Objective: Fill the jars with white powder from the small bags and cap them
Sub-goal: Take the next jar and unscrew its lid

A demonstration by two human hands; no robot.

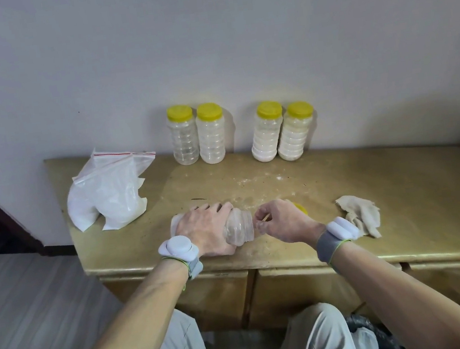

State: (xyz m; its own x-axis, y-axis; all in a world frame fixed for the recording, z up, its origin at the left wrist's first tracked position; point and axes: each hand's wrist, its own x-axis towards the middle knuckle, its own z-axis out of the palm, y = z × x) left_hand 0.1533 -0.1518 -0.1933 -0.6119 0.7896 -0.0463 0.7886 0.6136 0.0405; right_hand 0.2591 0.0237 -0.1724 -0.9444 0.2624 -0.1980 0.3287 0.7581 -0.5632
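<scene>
Jar (239, 227): lay sideways; probably light, thin ribbed plastic, powder-slick.
Left hand (205, 228): you clamped its body, the best hold.
Right hand (281, 220): at the mouth, apparently pinching a stick (264, 219).

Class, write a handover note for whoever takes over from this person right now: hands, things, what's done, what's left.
Left hand grips the open jar, turned on its side on the table.
Right hand: fingers curled at the jar's mouth; what they hold is unclear.
Yellow cap lies behind that hand; powder bags at left.
Done: four capped jars by the wall, the right pair plainly holding powder.
Left: fill and cap the open jar.
</scene>
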